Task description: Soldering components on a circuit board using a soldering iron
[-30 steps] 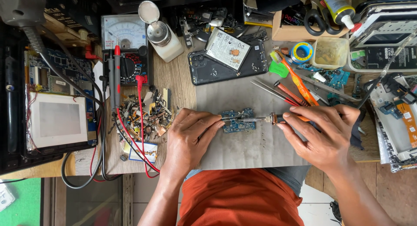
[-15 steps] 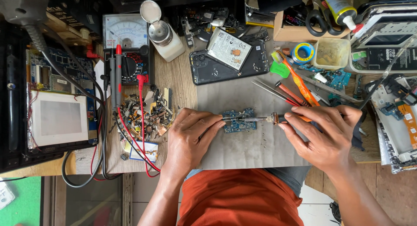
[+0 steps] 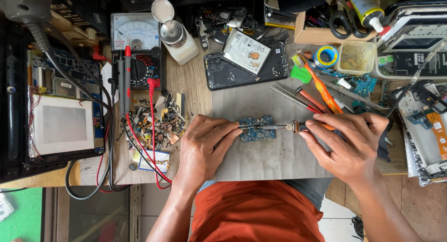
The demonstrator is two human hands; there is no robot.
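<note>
The small blue circuit board (image 3: 257, 129) lies on the grey mat (image 3: 274, 158). The left hand (image 3: 205, 146) pins it with tweezers; the right hand (image 3: 347, 146) grips a soldering iron (image 3: 298, 126), tip on the board (soldering apparently mid-way, board not refitted).

materials and finishes on the bench

the circuit board (image 3: 257, 128) looked like matt blue laminate dotted with dull metal parts. the soldering iron (image 3: 298, 126) had a bare metal shaft and an orange plastic grip. under both lay a grey mat (image 3: 270, 158), matt and scuffed, on a worn wooden table (image 3: 186, 81) with visible grain. far left, the meter (image 3: 137, 49) showed black plastic and a glossy dial window. the bottle (image 3: 179, 37) was whitish plastic with a shiny metal top.
</note>
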